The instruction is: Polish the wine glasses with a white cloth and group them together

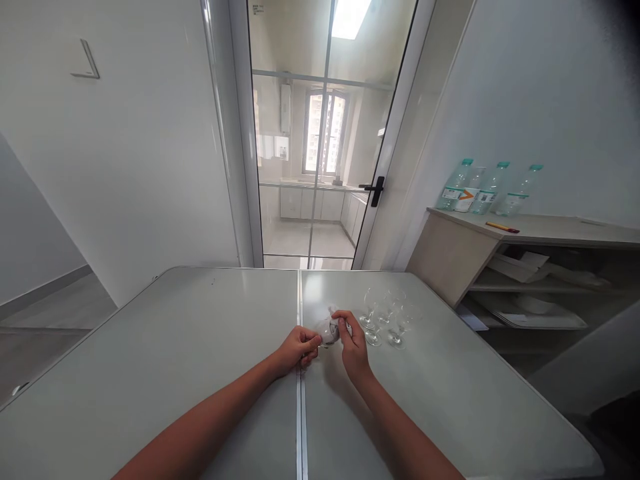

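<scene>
My left hand is closed around the lower part of a small clear stemmed glass, which lies tilted on its side above the table, its bowl toward my right hand. Fingers and thumb of my right hand pinch a whitish cloth, bunched up at the bowl. How far the cloth reaches inside is hard to make out. To the right of my right hand, several clear stemmed glasses stand upright in a close group.
Both hands are over the pale table, near its metal centre seam. At the right stands a shelf unit with several plastic bottles and a yellow-and-red pen-like object on top. A glass door lies beyond the table.
</scene>
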`<state>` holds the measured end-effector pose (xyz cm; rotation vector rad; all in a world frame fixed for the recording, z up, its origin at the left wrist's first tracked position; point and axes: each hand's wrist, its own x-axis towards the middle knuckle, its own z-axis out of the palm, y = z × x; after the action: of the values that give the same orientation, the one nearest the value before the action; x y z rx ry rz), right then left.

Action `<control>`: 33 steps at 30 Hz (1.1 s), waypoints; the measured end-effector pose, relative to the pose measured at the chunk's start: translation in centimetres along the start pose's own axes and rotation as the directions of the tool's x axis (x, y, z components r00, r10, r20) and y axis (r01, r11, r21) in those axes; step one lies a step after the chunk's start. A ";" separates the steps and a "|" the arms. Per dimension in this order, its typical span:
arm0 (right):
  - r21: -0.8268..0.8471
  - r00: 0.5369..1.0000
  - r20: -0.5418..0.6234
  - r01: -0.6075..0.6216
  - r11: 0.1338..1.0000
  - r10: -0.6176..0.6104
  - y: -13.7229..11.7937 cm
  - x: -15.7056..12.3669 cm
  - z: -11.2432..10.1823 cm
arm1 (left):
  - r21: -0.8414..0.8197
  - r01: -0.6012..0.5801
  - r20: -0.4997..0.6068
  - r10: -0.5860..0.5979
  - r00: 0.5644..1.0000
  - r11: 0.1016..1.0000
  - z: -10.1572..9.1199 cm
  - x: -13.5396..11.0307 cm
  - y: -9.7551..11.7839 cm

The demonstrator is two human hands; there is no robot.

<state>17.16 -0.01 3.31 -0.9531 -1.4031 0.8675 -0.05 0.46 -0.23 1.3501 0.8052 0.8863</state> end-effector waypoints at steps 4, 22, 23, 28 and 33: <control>-0.006 1.000 0.006 0.009 1.000 -0.009 0.0 -0.2 0.0 | 0.022 -0.049 0.027 0.048 0.998 0.999 -0.4 0.0 0.0; 0.149 0.994 0.093 -0.079 0.986 0.065 0.2 0.3 -1.5 | 0.780 -0.180 -0.196 0.507 0.839 0.599 -0.3 -1.4 -1.0; 0.191 0.995 0.045 -0.091 0.977 0.084 0.3 0.5 -1.6 | 0.830 -0.181 -0.172 0.551 0.817 0.527 -0.4 -1.5 -1.3; 0.298 0.988 -0.071 -0.111 0.948 0.138 1.2 1.2 -2.5 | 0.967 -0.172 -0.001 0.679 0.734 0.187 -1.0 -1.3 -1.9; 0.168 0.962 0.246 -0.167 0.972 0.123 0.5 0.6 -2.5 | 0.984 -0.180 0.138 0.654 0.743 -0.003 -1.6 -1.4 -0.9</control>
<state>19.65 0.68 3.19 -0.8366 -1.4316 1.2337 -2.01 -0.03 -1.28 2.8649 1.4475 1.1639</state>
